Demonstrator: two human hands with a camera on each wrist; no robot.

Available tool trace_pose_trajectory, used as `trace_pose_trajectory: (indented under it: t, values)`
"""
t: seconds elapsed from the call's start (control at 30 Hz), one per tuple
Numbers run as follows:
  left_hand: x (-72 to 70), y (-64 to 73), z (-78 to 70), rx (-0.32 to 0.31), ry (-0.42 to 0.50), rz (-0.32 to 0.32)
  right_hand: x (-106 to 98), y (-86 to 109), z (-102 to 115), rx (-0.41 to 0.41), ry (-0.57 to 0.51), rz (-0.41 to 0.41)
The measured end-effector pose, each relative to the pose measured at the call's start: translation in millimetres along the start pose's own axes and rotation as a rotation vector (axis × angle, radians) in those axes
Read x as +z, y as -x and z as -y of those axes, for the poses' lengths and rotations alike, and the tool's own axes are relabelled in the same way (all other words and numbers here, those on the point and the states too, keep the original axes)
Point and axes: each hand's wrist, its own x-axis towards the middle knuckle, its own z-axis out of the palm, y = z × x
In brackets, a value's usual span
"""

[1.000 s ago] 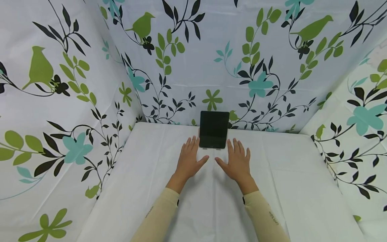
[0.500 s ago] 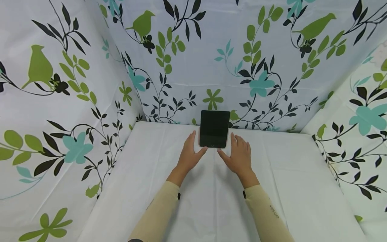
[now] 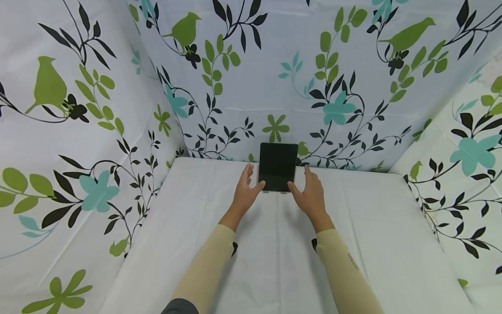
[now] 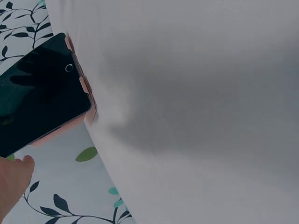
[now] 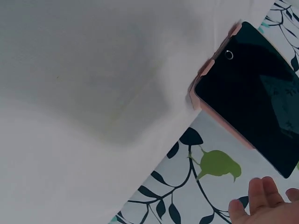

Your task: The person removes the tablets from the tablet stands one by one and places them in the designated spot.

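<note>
Both hands are open, their fingers loosely extended, one on either side of a tablet: the left hand (image 3: 245,194) at its left edge, the right hand (image 3: 311,196) at its right. The thumbs overlap its lower corners in the head view; the wrist views show the visible fingers near but apart from it.

The tablet (image 3: 278,165) stands in portrait on a pink stand (image 5: 223,122) at the far edge of the white desk (image 3: 384,244), before the patterned cloth (image 3: 243,78). Its long axis runs upright, its dark screen faces the person, and its ringed button (image 4: 69,68) marks the lower end.
</note>
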Motion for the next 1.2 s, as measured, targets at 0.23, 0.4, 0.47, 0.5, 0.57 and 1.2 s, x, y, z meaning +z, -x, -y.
trace_pose_trajectory:
  t: [0.23, 0.4, 0.47, 0.5, 0.57, 1.2]
  values:
    - [0.4, -14.6, 11.5, -0.054, 0.159, 0.007, 10, -10.0, -3, 0.055, -0.178, 0.003]
    - [1.9, -21.1, 22.8, -0.083, 0.195, 0.013, 19, -14.6, -7, 0.095, -0.294, -0.016]
    - [1.9, -22.2, 26.4, -0.092, 0.192, 0.015, 21, -17.0, -8, 0.116, -0.333, -0.021]
    - [2.1, -22.9, 28.2, -0.095, 0.192, 0.015, 22, -18.2, -9, 0.128, -0.352, -0.020]
    - [2.4, -23.3, 31.1, -0.101, 0.198, 0.012, 24, -20.5, -12, 0.153, -0.384, -0.014]
    - [15.2, -36.8, 42.9, -0.047, 0.270, -0.062, 46, -29.8, -38, 0.330, -0.652, 0.027]
